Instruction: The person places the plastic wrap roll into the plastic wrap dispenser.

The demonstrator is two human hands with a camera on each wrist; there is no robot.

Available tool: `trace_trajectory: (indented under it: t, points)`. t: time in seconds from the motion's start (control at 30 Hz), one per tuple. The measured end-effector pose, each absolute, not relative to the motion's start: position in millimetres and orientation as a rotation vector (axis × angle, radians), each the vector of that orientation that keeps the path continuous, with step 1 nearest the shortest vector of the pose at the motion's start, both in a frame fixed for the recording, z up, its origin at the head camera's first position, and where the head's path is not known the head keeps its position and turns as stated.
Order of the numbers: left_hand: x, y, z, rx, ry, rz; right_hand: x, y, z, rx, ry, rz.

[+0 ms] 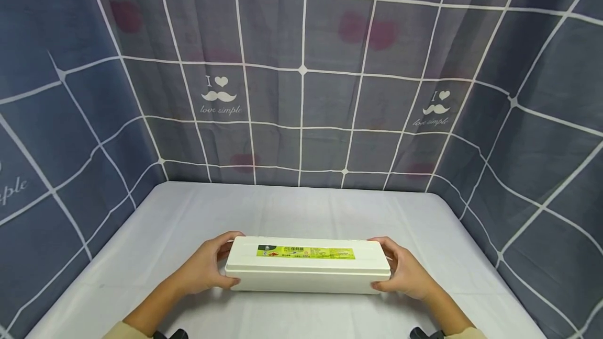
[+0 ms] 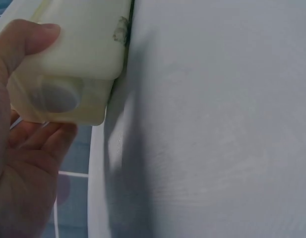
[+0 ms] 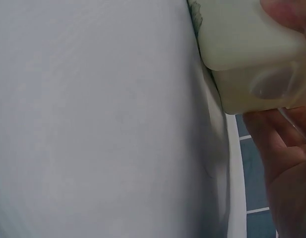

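A long white cling film box (image 1: 308, 281) lies crosswise near the front of the white table, a yellow-green label (image 1: 325, 253) facing up on its lid. My left hand (image 1: 207, 267) grips its left end, thumb on the near side and fingers around the far side. At the opposite end my right hand (image 1: 409, 272) holds it the same way. Both wrist views show a rounded recess in the end of the box (image 2: 88, 64), (image 3: 242, 44). Whether the box touches the cloth or hovers just above it, I cannot tell.
A white cloth covers the table (image 1: 301, 211). Dark blue-grey checked curtains (image 1: 278, 95) with white lines stand behind it and along the left and right sides. Dark straps or mounts (image 1: 426, 334) show at both wrists.
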State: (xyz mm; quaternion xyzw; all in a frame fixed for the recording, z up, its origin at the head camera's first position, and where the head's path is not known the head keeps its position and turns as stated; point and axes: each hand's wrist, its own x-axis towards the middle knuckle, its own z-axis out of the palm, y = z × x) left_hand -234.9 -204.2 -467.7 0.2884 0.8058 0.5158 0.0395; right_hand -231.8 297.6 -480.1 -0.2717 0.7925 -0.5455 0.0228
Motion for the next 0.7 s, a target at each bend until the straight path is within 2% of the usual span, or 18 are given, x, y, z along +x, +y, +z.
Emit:
trace_trajectory:
  t: [0.7]
  points:
    - [-233.5, -204.7, -467.9, 0.858, 2.501, 1.498, -234.3, 307.9, -476.9, -0.945, 2.316, -1.607]
